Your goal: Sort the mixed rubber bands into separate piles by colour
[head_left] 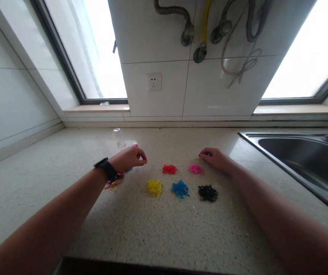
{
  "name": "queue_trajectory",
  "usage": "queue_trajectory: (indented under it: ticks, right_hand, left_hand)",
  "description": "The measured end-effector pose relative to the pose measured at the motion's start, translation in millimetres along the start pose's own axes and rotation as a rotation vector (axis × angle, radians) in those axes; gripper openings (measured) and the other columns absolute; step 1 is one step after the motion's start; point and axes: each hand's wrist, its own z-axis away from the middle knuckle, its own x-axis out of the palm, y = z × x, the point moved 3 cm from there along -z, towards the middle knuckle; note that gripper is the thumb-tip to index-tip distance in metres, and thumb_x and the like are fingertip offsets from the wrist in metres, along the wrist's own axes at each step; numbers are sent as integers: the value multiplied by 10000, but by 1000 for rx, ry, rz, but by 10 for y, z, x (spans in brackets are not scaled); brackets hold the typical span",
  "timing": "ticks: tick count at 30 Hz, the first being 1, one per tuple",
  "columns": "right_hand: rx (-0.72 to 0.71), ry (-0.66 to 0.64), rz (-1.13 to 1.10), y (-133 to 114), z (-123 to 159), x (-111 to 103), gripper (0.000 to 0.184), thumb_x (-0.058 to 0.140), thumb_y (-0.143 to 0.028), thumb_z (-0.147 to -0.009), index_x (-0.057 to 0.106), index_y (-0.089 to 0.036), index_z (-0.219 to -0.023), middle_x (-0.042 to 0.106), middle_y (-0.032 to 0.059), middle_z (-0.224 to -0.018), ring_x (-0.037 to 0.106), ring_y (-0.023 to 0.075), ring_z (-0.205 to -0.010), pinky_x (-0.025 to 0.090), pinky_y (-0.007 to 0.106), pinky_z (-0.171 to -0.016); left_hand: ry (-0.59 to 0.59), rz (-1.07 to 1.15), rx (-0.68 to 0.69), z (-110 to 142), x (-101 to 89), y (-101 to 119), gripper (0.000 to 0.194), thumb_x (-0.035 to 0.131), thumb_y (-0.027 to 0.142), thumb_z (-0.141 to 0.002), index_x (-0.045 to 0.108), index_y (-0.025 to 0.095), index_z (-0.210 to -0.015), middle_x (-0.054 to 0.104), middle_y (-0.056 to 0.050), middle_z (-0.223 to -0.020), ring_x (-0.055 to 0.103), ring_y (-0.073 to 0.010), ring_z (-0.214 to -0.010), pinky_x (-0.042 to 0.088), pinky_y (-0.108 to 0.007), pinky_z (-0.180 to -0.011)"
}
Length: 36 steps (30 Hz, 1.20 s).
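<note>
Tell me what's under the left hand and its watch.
Partly hidden beneath the left hand and watch is a mixed pile: red, yellow and blue strands show. The rest is covered, so its full extent can't be seen.

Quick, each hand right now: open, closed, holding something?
Left hand: fingers curled; can't tell if it's gripping anything.
Right hand: fingers curled; grip can't be told either.

The left hand (134, 157) curls, thumb to forefinger, left of the red pile (169, 169), and the right hand (213, 156), fingers bent, is to its right.
</note>
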Motion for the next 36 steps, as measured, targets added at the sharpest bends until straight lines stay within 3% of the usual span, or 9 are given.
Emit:
queue_trajectory:
  ticks: [5, 7, 19, 24, 27, 31, 34, 36]
  right_hand:
    - [-1, 5, 27, -2, 3, -4, 290, 552, -425, -864, 738, -206, -905, 740, 60, -850, 641, 196, -748, 463, 312, -691]
    - [-1, 7, 35, -9, 5, -8, 286, 553, -422, -864, 739, -208, -902, 741, 60, -850, 643, 196, -746, 463, 311, -689]
    - [0, 0, 13, -16, 5, -10, 286, 560, -424, -864, 739, -204, -902, 745, 64, -864, 651, 200, -763, 471, 311, -703]
    - [8, -1, 4, -14, 7, -8, 286, 570, -423, -862, 741, -199, -910, 746, 70, -866, 648, 202, -761, 476, 313, -702]
    - [5, 1, 0, -11, 10, -5, 281, 569, -421, -866, 739, -201, -904, 745, 68, -866, 648, 200, -766, 476, 312, -708]
    - [2, 0, 15, -7, 12, -5, 298, 554, -430, -874, 736, -200, -928, 740, 63, -872, 643, 199, -767, 468, 311, -700]
    - [0, -9, 16, -27, 15, -7, 304, 548, -433, -876, 732, -196, -924, 737, 63, -879, 642, 197, -772, 465, 313, -713]
    - [9, -12, 22, -43, 17, -8, 303, 550, -433, -873, 732, -195, -919, 736, 65, -875, 638, 195, -765, 462, 315, -712]
  left_hand:
    - [-225, 107, 183, 79, 57, 296, 318, 625, 469, -847, 741, 186, -936, 453, 46, -592, 402, -80, -530, 279, -208, -496]
    - [-263, 115, 238, 105, 77, 374, 299, 620, 446, -858, 739, 183, -934, 469, 43, -596, 413, -79, -528, 286, -207, -501]
    - [-152, -5, 219, 122, 27, 458, 301, 544, 415, -911, 733, 182, -941, 572, 16, -635, 474, -87, -549, 295, -221, -524]
    - [28, 28, 196, 199, 30, 766, 296, 530, 406, -929, 718, 179, -955, 550, 19, -614, 449, -90, -531, 287, -233, -527]
    - [31, 84, 301, 392, 196, 1175, 243, 537, 365, -936, 710, 195, -950, 590, 13, -648, 474, -95, -555, 309, -233, -543]
    - [-135, 152, 548, 730, 588, 1664, 161, 594, 343, -905, 691, 215, -894, 647, 18, -656, 581, -112, -603, 342, -238, -530]
    - [-305, 175, 791, 902, 829, 1814, 129, 607, 361, -916, 664, 250, -947, 668, 39, -686, 603, -113, -611, 318, -248, -477]
    - [-372, 164, 880, 937, 925, 1820, 124, 601, 333, -923, 645, 263, -1015, 687, 40, -744, 604, -116, -620, 302, -260, -451]
